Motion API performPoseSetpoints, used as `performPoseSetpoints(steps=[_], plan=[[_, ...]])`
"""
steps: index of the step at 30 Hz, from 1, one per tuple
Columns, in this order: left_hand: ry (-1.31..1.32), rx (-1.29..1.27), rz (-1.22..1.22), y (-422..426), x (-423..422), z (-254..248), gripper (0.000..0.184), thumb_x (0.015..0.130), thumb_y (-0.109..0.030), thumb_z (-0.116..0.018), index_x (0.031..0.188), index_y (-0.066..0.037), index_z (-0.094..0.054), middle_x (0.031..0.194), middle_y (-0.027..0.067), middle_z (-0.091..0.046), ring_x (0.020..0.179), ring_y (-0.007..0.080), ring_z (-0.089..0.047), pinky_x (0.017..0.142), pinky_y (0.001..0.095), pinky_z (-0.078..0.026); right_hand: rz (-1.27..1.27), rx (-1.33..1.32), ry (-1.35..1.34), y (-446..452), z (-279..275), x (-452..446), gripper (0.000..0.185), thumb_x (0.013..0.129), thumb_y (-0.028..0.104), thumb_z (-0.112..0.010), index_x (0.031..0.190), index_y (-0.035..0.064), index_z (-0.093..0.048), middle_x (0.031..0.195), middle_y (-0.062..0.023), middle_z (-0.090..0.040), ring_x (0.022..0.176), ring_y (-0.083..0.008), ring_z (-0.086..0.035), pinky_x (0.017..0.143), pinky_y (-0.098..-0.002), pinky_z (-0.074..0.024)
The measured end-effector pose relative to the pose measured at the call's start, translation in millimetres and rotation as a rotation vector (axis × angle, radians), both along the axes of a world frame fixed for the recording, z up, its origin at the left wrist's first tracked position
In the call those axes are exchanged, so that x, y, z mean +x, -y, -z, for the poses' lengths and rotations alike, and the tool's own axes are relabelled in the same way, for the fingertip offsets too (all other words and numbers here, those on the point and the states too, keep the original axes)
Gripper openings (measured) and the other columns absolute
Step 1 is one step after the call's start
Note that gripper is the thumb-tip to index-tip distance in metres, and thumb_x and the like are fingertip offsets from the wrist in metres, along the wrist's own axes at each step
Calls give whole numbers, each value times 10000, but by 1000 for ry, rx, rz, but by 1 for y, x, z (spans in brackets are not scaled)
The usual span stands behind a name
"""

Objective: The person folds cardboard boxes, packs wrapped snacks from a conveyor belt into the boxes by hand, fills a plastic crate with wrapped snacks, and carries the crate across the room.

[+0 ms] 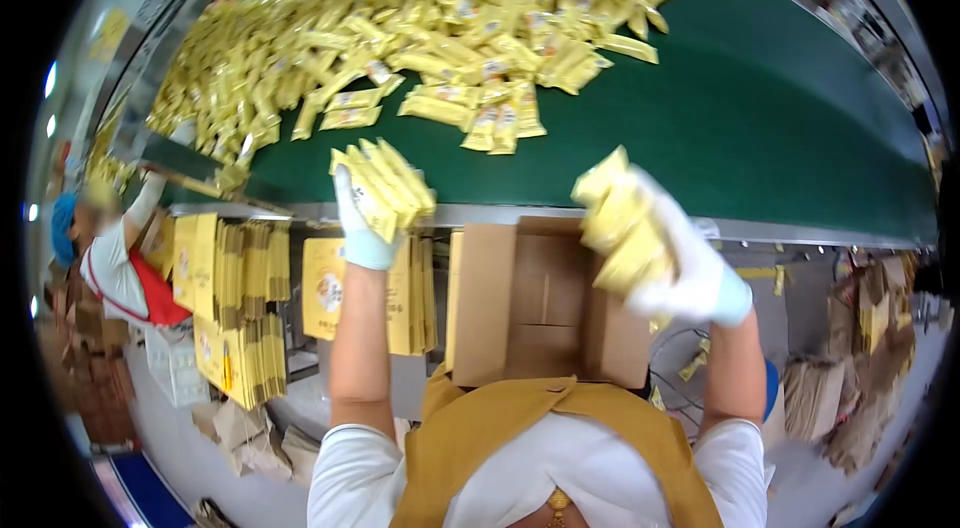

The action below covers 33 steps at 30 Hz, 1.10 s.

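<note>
My left hand (362, 228), in a white glove, grips several yellow packets (383, 186) side by side at the near edge of the green belt. Gloved as well, my right hand (690, 273) is wrapped round another bunch of yellow packets (625, 223), slightly blurred, beside the box's upper right. Between my forearms stands an open brown cardboard box (545, 298) with its flaps up; no packets show inside it. A large heap of yellow packets (430, 38) lies on the green belt (760, 118) beyond my hands.
Flat yellow cartons (235, 273) stand in stacks at the left, with more (410, 298) beside my left forearm. A co-worker in a red apron (150, 283) reaches toward the belt at far left. Flattened cardboard (815, 398) leans at the right. A metal rail (800, 236) edges the belt.
</note>
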<state>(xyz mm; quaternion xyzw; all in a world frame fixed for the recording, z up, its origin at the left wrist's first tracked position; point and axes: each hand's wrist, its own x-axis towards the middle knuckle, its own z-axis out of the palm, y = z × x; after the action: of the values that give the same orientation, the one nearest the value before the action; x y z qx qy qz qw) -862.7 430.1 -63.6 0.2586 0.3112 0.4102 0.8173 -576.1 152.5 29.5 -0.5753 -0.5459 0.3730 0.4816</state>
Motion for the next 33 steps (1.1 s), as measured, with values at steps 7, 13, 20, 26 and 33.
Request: performPoseSetpoints(steps=[7,13,20,26,33], plan=[[339,-72,170,85,40,-82,881,851,-782,-470,1386,-83,-435,1269,150,-512,1174,324,-512,1022,521,-402,-565,-264,1234,-17,31,-85,949,647,447,-797,1402,3,-432,1045,-130,-577,958,-298,-578,785,-433,-427],[-101,563,560,121,50,-45,829,891,-652,-491,1467,-67,-379,1354,129,-503,1226,268,-522,1058,428,-417,-659,-466,1024,-29,89,-112,805,699,511,-779,1290,15,-550,1163,-171,-599,1050,-303,-607,851,-443,-481],[-739,2048,522,145,87,-37,642,781,-233,-669,1360,-6,-507,1170,179,-550,1090,345,-547,1004,517,-401,-740,-502,812,1,192,-132,852,787,466,-705,1427,-16,-416,1392,-280,-496,1264,-366,-523,1054,-447,-421],[-1119,2211,471,157,86,10,624,780,-163,-605,1374,-9,-498,1104,167,-555,1086,341,-532,1024,521,-361,-805,-739,798,-11,152,-137,928,845,527,-654,1493,-32,-294,1446,-250,-470,1286,-359,-517,1068,-435,-414],[-1659,1948,1221,162,119,60,710,914,-263,-549,1547,-97,-274,1246,121,-533,1143,278,-486,976,522,-328,-845,-878,1211,-30,137,-166,783,838,688,-599,1412,162,-518,1292,-109,-627,1070,-289,-658,846,-521,-502]])
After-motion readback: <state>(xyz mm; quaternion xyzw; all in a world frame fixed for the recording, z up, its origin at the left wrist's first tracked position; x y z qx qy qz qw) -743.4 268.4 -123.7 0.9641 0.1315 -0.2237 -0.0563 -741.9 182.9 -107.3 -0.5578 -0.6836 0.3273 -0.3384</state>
